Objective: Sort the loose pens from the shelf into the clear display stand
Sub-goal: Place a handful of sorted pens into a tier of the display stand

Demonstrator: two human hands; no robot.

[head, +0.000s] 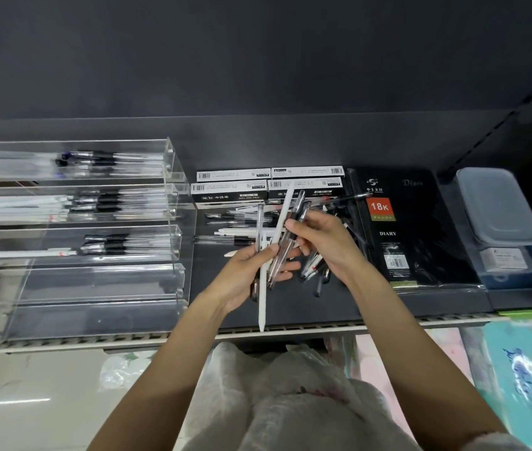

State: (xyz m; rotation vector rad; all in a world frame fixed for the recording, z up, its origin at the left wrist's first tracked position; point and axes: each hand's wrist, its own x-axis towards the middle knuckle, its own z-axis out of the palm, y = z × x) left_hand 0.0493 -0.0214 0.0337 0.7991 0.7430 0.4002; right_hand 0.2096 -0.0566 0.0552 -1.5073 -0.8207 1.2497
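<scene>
My left hand (251,271) grips a bundle of pens (274,242), clear ones with black grips and a long white pen (263,297) that sticks out below my palm. My right hand (323,240) pinches the upper part of a clear pen in that bundle. Under both hands a heap of loose pens (235,226) lies on the dark shelf (323,307). The clear display stand (95,242) sits at the left with several tiers. Its upper three tiers hold pens and its lower tiers hold none.
White and black pen boxes (235,187) stand behind the heap. A black diary (404,229) lies to the right, with a grey plastic box (495,206) beyond it. The shelf's front rail (290,330) runs below my wrists. Teal packaging (524,379) lies lower right.
</scene>
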